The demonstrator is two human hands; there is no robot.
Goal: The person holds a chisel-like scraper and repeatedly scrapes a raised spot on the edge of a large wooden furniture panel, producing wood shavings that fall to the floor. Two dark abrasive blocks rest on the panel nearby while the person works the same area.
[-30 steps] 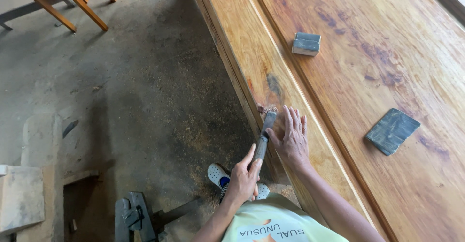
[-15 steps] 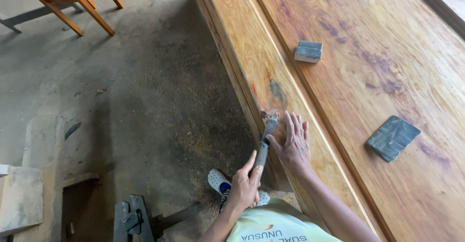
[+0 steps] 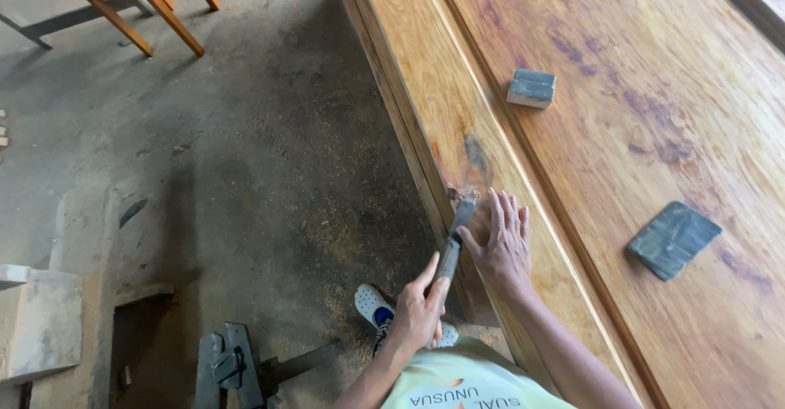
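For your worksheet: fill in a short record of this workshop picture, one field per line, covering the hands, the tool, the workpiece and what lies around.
Left hand: grips the handle of a chisel
Right hand: flat on the wooden panel, fingers beside the blade
Chisel tip: at the panel's edge moulding, by a dark patch
On the panel: two grey sanding blocks
Floor: concrete with sawdust
Background: orange wooden chair

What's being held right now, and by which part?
The left hand grips a chisel by its handle end, blade tip on the plank edge. The right hand lies flat on the plank beside the blade, steadying it, not gripping.
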